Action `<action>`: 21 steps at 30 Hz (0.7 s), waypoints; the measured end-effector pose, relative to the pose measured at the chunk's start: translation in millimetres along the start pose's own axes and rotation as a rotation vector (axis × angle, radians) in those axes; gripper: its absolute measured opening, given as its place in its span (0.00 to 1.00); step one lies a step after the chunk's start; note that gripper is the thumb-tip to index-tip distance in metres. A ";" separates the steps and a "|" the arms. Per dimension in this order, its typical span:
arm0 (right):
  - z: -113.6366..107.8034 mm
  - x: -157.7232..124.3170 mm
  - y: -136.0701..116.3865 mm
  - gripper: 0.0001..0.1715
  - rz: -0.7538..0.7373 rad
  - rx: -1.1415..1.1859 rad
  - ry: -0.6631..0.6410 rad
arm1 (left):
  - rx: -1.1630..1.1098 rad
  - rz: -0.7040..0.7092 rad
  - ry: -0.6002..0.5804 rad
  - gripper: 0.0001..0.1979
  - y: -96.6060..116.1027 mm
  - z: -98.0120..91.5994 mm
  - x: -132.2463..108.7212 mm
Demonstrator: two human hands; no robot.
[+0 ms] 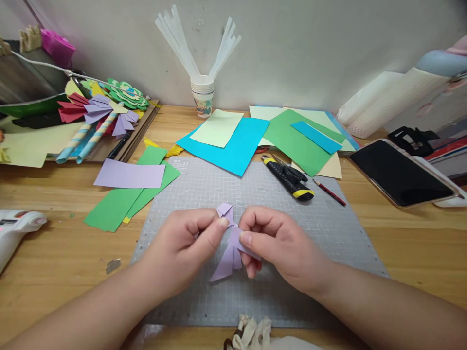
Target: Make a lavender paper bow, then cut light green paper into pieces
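Above the grey cutting mat (175, 291), both hands pinch a folded purple paper piece (226, 260) with fanned, pleated ends. My left hand (193, 238) grips its narrow upper part between thumb and index finger. With thumb and fingers, my right hand (275, 243) pinches the lower fan near the middle of the piece. Some of the folds are hidden behind the right fingers. A utility knife (286, 179) with yellow ends and a pencil (329, 192) lie on the mat beyond the hands.
Left of the mat, a purple paper strip (129, 174) rests over green strips (116, 209). Blue paper (233, 155) and green paper (302, 141) lie at the back near a paper cup (203, 103). Paper flowers (126, 93) stand left; a phone (403, 172) lies right.
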State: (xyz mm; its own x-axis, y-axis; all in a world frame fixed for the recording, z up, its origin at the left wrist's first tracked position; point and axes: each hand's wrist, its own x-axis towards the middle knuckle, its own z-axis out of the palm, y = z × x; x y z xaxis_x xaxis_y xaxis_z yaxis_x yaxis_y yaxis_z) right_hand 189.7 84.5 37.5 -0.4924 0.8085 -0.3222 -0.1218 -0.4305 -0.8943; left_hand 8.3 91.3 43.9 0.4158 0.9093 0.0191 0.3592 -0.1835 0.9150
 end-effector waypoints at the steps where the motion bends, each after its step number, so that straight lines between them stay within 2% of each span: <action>1: 0.0 0.3 -0.4 0.10 -0.011 -0.007 0.027 | 0.016 0.033 0.074 0.16 -1.4 -0.5 0.2; 4: -0.1 1.2 -0.2 0.12 -0.030 -0.035 0.097 | 0.136 0.187 0.211 0.03 -5.4 -0.7 0.9; 8: -0.8 2.7 2.5 0.12 -0.065 -0.034 0.118 | 0.291 0.343 0.200 0.05 -8.6 1.0 1.9; 12: -0.9 3.8 3.4 0.11 -0.107 -0.035 0.158 | 0.318 0.362 0.296 0.12 -9.4 1.8 2.1; 14: -0.9 4.0 3.3 0.11 -0.110 -0.042 0.174 | 0.333 0.374 0.324 0.11 -9.5 1.2 1.2; 19: -0.6 3.4 4.3 0.09 -0.117 -0.042 0.145 | 0.329 0.399 0.238 0.11 -9.3 -0.5 -0.8; 21: -0.4 2.8 4.5 0.08 -0.125 -0.066 0.134 | 0.293 0.352 0.233 0.10 -8.0 -0.9 0.1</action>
State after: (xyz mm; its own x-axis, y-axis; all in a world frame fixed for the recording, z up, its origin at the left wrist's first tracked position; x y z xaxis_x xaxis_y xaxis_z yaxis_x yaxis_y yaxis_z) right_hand 188.1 85.0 32.4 -0.3569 0.9024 -0.2414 -0.1158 -0.2992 -0.9471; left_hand 4.8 93.2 36.9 0.3680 0.8266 0.4257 0.4637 -0.5600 0.6865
